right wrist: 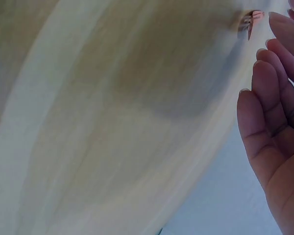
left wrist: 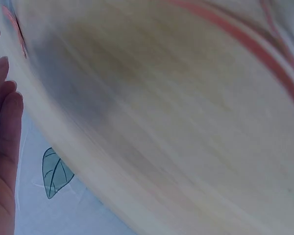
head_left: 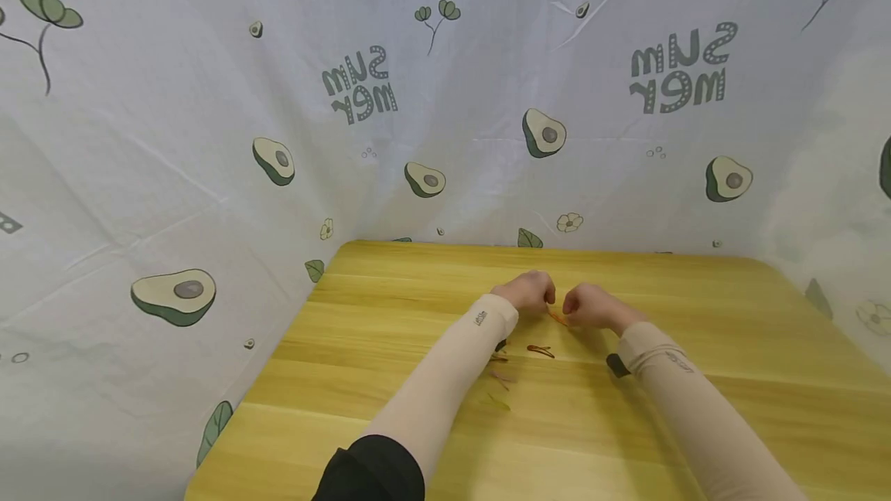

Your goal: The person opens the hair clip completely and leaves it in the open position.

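An orange hair clip [head_left: 558,318] lies between my two hands toward the far half of the wooden table. My left hand [head_left: 531,291] is just left of it, fingers bent downward; in the left wrist view its fingertips are a small gap from the orange clip [left wrist: 16,28]. On the other side is my right hand [head_left: 595,306], its fingers loosely bent. The right wrist view has the orange clip [right wrist: 255,22] close beside these fingertips, apart from them. Nearer to me lies a brownish-red hair clip [head_left: 541,350]; a large red clip band [left wrist: 257,46] crosses the left wrist view.
Beside my left forearm lie a pink clip [head_left: 503,377], a yellow clip [head_left: 498,403] and a brown clip [head_left: 499,359]. Dark wrist cameras sit under both cuffs. A white cloth [head_left: 480,207] with avocado prints hangs behind the wooden table [head_left: 418,277].
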### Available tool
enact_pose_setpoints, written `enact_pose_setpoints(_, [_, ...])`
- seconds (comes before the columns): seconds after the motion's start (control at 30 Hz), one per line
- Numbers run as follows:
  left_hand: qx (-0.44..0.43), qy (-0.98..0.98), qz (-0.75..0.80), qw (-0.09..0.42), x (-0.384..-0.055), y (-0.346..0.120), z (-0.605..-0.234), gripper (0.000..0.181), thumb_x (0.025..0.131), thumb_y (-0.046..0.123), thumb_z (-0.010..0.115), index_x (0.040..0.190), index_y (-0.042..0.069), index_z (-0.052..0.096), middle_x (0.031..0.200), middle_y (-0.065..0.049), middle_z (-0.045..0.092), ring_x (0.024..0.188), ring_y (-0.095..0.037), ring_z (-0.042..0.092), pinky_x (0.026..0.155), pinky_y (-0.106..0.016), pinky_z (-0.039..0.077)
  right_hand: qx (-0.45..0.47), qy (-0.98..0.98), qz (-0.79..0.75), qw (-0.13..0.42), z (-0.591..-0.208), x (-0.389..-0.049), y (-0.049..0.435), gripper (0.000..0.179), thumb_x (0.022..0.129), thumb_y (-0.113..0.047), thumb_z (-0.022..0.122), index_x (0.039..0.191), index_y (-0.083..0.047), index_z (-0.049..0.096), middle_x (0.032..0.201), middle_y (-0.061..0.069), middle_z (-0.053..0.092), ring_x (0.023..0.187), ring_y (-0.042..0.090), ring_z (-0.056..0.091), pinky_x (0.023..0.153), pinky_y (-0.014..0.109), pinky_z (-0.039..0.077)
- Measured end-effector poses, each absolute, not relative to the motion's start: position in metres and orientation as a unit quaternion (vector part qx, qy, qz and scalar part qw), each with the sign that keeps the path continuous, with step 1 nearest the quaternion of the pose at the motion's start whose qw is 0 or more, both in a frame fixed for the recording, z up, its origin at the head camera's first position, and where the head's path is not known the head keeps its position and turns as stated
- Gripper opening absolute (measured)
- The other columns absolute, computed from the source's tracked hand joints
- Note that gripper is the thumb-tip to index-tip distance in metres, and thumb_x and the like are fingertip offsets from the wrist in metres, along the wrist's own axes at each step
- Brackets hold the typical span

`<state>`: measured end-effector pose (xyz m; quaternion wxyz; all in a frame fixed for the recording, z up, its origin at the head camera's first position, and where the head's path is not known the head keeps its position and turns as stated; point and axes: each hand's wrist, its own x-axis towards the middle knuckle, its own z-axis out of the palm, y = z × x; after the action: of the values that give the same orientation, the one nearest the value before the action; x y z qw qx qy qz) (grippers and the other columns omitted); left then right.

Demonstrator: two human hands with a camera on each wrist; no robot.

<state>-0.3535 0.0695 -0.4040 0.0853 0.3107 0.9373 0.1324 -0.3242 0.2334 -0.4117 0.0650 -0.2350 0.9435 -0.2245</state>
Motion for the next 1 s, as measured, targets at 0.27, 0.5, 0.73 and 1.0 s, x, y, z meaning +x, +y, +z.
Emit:
enact_pose_setpoints(0.27, [0.285,0.948,0.115,0.086,-0.351,0.076,-0.409,0.016,0.081,0.012,0.062,0.093,0.023,0.067,0.1,0.013,0.059,0.085,-0.001,0.051,0.069,-0.021,0.043,-0.23,0.939,-0.245,0.076,-0.414,-0.323,0.234,0.009,0.07,-0.001,0.064,0.078,0.002,0.064,0.072,0.008,0.062,0.063,0.014,0.053,0.058,0.027,0.045])
enact_pose_setpoints(0.5, [0.288,0.946,0.109,0.1,-0.353,0.084,-0.413,0.01,0.08,0.011,0.063,0.078,0.021,0.065,0.086,0.01,0.059,0.069,-0.007,0.051,0.056,-0.019,0.041,-0.218,0.943,-0.238,0.081,-0.415,-0.324,0.234,0.01,0.07,-0.003,0.067,0.078,0.0,0.064,0.073,0.005,0.062,0.066,0.014,0.053,0.06,0.028,0.045])
enact_pose_setpoints(0.73, [0.294,0.945,0.103,0.099,-0.35,0.085,-0.414,0.012,0.078,0.008,0.065,0.071,0.018,0.064,0.075,0.008,0.056,0.061,-0.007,0.048,0.051,-0.019,0.039,-0.221,0.943,-0.235,0.078,-0.42,-0.327,0.236,0.008,0.07,-0.002,0.067,0.077,0.001,0.065,0.075,0.005,0.063,0.067,0.014,0.055,0.061,0.029,0.046])
enact_pose_setpoints(1.0, [0.296,0.947,0.092,0.088,-0.35,0.084,-0.413,0.015,0.079,0.007,0.062,0.073,0.02,0.064,0.08,0.01,0.059,0.065,-0.007,0.051,0.052,-0.018,0.041,-0.221,0.945,-0.23,0.065,-0.422,-0.329,0.238,0.004,0.07,-0.001,0.065,0.073,-0.002,0.065,0.069,0.003,0.062,0.06,0.012,0.05,0.055,0.026,0.043])
